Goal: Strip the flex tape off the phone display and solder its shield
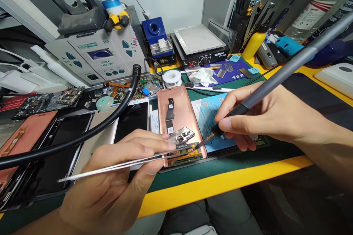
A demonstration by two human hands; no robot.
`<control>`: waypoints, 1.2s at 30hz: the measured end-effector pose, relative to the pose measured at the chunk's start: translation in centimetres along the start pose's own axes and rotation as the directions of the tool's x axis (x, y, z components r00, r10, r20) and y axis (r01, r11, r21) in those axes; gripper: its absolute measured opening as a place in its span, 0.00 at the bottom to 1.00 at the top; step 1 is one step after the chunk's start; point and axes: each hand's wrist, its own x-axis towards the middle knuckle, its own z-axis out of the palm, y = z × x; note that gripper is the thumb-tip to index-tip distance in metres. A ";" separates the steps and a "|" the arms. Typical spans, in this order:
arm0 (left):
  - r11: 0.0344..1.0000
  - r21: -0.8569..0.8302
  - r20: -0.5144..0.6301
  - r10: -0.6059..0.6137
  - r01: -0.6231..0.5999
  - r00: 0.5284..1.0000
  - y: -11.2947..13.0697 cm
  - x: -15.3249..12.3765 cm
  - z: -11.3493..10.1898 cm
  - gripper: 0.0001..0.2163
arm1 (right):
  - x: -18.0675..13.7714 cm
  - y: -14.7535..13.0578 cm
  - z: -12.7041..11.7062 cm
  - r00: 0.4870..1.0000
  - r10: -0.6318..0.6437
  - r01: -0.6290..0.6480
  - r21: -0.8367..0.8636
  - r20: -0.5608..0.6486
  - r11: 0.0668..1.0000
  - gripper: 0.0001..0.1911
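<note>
A rose-gold phone screen assembly (pixel 180 112) lies face down on the green mat (pixel 234 158), with a black flex cable on its back. My left hand (pixel 116 180) pinches metal tweezers (pixel 121 164); their tips rest on the small board at the assembly's lower edge. My right hand (pixel 264 117) grips a grey soldering iron (pixel 278 75) like a pen. The iron's tip (pixel 202 143) touches the same lower edge, just right of the tweezer tips.
A black hose (pixel 91 132) arcs across the left over several phones (pixel 63 150) and circuit boards. At the back stand a hot-air station (pixel 96 58), a blue soldering station (pixel 158 42), a heating plate (pixel 200 44), a solder spool (pixel 171 78) and tool holders. The yellow table edge (pixel 220 183) runs in front.
</note>
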 end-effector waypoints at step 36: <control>1.000 0.018 -0.007 0.025 -0.025 1.000 -0.1 0.9 0.2 0.23 | -0.1 -0.2 0.0 0.999 0.030 -0.030 0.037 0.011 0.999 0.09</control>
